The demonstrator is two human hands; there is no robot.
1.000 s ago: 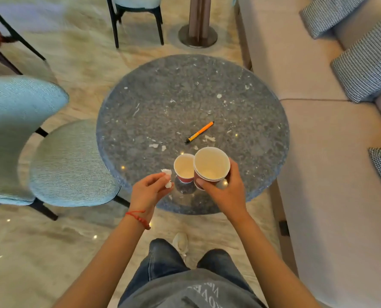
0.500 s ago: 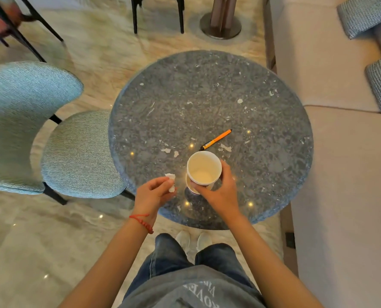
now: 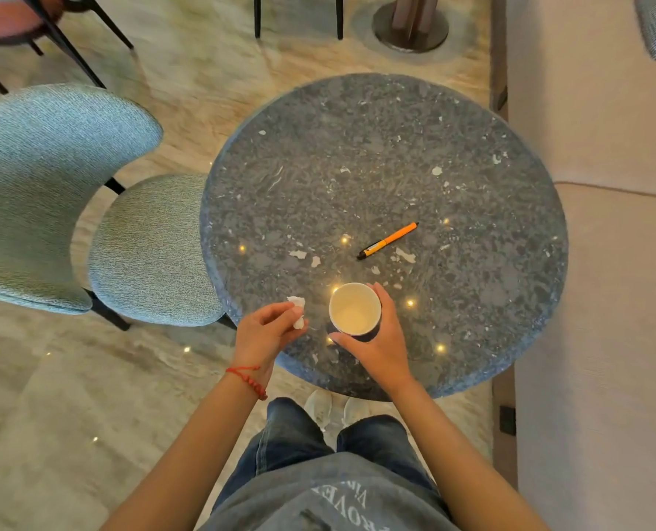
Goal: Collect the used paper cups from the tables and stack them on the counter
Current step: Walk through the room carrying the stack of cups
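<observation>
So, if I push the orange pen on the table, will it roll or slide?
The orange pen looks round and slim, so it would probably roll if pushed from the side. The round table looks polished, with lamp reflections, so it may also slide easily. It seems light.

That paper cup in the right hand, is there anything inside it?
The paper cup looks empty: a bare cream wall and bottom, no liquid or rubbish. The right hand wraps its side, so whatever sits under the cup is hidden.

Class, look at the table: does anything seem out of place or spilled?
Nothing is spilled. An orange pen lies loose on the round table, beyond the cup in the right hand. The left hand pinches a crumpled tissue.
</observation>
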